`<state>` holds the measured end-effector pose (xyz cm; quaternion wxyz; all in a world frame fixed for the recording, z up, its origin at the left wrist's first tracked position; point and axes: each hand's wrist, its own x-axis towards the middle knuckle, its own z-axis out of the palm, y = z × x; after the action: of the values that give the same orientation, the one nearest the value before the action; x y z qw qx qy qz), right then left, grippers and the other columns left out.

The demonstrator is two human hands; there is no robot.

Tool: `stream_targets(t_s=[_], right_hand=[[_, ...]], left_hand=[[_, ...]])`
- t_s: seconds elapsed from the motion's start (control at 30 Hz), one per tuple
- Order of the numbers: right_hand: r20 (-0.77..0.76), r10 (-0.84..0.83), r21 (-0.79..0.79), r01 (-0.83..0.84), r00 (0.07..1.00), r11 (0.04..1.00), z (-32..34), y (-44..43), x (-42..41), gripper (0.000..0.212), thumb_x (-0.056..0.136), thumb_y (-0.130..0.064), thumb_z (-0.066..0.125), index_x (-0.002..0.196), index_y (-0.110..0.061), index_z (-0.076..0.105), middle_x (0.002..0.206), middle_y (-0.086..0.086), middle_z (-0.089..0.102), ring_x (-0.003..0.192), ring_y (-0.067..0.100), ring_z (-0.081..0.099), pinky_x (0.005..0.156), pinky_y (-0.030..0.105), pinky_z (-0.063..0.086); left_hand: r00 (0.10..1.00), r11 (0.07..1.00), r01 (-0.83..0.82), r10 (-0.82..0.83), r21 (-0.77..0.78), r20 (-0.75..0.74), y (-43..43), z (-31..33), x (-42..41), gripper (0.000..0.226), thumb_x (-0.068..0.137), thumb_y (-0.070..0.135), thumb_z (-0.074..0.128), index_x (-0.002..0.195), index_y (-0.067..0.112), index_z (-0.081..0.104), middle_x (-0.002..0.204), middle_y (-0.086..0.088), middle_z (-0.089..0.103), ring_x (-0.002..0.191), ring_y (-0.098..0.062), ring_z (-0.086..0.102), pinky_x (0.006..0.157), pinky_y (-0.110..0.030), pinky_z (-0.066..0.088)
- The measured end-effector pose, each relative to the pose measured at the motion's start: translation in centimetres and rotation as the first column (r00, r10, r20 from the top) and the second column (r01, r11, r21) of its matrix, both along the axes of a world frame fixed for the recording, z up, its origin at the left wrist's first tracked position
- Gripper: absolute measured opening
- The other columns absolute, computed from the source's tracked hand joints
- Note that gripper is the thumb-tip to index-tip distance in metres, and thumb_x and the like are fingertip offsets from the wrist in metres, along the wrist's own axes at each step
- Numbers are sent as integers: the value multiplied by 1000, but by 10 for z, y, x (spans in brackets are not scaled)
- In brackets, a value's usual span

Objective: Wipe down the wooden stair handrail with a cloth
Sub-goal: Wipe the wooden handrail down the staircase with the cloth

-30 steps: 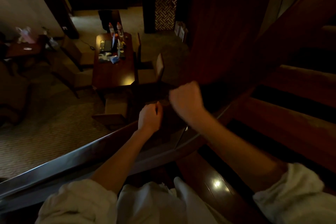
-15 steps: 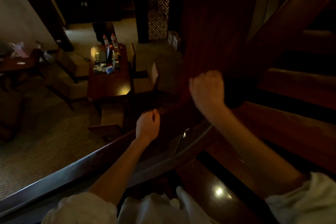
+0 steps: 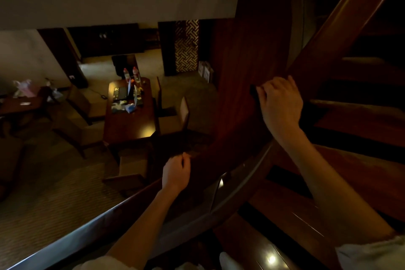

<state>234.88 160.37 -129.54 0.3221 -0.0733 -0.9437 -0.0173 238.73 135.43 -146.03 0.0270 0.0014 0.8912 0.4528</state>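
Note:
The dark wooden handrail [image 3: 92, 229] curves from the lower left up to the upper right. My left hand [image 3: 175, 174] grips its top edge near the middle, fingers curled over the far side. Higher along the rail, my right hand [image 3: 280, 103] holds a dark cloth [image 3: 253, 94] against the wood. Only a small dark corner of the cloth shows past my fingers; the dim light hides the rest.
Wooden stair treads [image 3: 359, 138] climb at the right, and a glossy step [image 3: 263, 247] lies below me. Beyond the rail, far below, is a carpeted room with a wooden table [image 3: 129, 123] carrying bottles and clutter, and chairs [image 3: 175, 116] around it.
My right hand has slid up the rail to the upper right with the cloth. My left hand has kept its place on the rail. The view has tilted upward.

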Motion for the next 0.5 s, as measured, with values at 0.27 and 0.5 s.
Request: stream_targets(t_s=[0.27,0.5], right_hand=[[315,402,2,-424,860,906,-88,-93,56,17,90,-32,65,89,-16,73,90,1,70,93,19,66,106,37,41],[-161,182,-93,-199,970,976,-1,43,-7,26,96,-21,52,106,-8,72,115,10,68,122,30,56,115,43,19]], left_hand=[[999,992,2,3,-124,38,3,10,-1,38,104,21,33,75,16,56,73,-7,62,63,-18,60,58,-29,47],[982,969,173,-156,-175,103,9,21,-16,41,106,23,26,106,10,65,101,-11,67,96,-25,64,84,-33,46]])
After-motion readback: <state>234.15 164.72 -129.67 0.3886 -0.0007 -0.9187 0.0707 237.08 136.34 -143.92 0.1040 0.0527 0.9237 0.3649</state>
